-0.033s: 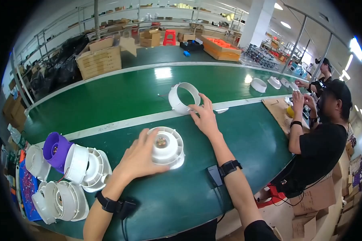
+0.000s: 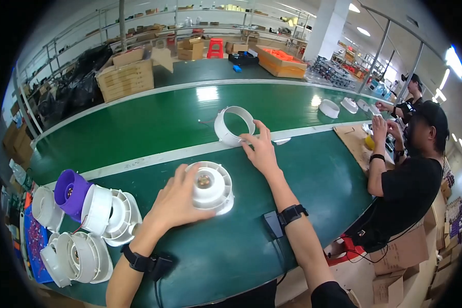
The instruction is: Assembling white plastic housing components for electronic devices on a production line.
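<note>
My left hand (image 2: 175,201) is curved around the left side of a white round plastic fan housing (image 2: 213,191) that rests on the near green table. A brass-coloured part (image 2: 204,180) shows at the housing's centre. Farther off, my right hand (image 2: 263,149) pinches the lower right rim of a white plastic ring (image 2: 222,129) between thumb and fingers. The ring stands tilted at the edge of the green conveyor belt, its opening visible. A thin wire (image 2: 206,122) sticks out from its left side.
White housings (image 2: 97,209) and a purple one (image 2: 71,194) crowd the left, beside a blue tray (image 2: 38,256). More white rings (image 2: 329,108) lie on the belt (image 2: 159,118) at right. A co-worker (image 2: 413,159) sits at a brown board (image 2: 350,141). Cables hang from my wristbands.
</note>
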`<state>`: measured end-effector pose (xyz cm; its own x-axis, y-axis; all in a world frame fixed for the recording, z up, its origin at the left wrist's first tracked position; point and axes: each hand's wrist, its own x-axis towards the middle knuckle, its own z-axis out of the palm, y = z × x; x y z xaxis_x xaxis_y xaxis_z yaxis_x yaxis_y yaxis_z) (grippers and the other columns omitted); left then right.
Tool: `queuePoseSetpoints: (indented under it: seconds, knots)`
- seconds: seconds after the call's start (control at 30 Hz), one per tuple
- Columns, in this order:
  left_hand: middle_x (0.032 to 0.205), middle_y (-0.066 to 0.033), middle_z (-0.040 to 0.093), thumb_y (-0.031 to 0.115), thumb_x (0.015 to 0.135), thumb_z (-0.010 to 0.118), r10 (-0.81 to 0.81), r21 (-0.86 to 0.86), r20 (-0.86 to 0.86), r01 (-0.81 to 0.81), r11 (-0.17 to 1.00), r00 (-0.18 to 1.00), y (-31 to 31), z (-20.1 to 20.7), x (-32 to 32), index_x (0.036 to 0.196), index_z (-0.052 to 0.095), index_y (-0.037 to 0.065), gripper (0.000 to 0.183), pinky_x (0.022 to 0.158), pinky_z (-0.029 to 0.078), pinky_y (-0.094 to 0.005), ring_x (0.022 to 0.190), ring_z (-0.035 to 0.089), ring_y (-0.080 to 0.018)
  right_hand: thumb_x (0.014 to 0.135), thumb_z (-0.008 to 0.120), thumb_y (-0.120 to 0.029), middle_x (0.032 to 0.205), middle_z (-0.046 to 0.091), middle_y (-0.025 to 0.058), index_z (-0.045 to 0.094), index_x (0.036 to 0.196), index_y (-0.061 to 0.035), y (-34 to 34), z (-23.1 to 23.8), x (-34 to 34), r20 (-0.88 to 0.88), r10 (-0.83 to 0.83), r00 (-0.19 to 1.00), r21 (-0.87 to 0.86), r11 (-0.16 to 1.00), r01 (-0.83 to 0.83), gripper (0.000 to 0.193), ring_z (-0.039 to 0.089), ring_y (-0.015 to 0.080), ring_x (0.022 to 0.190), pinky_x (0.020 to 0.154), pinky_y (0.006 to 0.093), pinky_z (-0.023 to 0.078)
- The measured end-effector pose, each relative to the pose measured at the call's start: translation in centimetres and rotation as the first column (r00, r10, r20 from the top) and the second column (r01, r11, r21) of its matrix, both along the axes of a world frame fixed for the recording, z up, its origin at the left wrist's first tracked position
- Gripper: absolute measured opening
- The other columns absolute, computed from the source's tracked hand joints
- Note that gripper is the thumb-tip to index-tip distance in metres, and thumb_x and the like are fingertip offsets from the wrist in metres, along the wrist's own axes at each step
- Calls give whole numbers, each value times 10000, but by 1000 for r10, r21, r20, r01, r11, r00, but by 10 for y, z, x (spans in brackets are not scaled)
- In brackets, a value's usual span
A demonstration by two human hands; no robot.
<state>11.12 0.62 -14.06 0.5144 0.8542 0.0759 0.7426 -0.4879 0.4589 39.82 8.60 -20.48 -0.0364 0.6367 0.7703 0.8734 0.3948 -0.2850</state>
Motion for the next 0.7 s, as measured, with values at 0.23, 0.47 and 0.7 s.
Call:
queuePoseSetpoints:
  seconds: [0.23, 0.47, 0.7]
  knots:
    - [1324, -173, 486, 375, 561, 881, 120, 119, 130, -136, 984, 984, 10, -9, 4, 1361, 389, 45, 995, 980, 484, -446, 1193, 556, -365, 798, 734, -106, 1159, 546, 134, 723, 946, -132, 7, -8, 10, -87, -150, 985, -109, 984, 141, 150, 588, 316, 999, 733, 395, 546]
    - [1374, -241, 459, 407, 596, 873, 270, 178, 248, -318, 931, 930, 42, 10, 28, 1410, 349, 15, 1044, 1002, 472, -431, 1212, 541, -383, 854, 669, -165, 975, 668, 122, 562, 1287, -166, 25, -14, 13, -129, -295, 947, -376, 898, 229, 446, 623, 332, 953, 797, 469, 524]
    - [1374, -234, 429, 508, 574, 864, 523, 131, 63, -526, 840, 850, 149, 2, 83, 1465, 295, 84, 1139, 938, 507, -505, 1179, 540, -444, 836, 624, -117, 1081, 657, 137, 540, 1314, -73, 24, -19, 20, -137, -263, 955, -301, 930, 213, 487, 582, 322, 1078, 863, 455, 518]
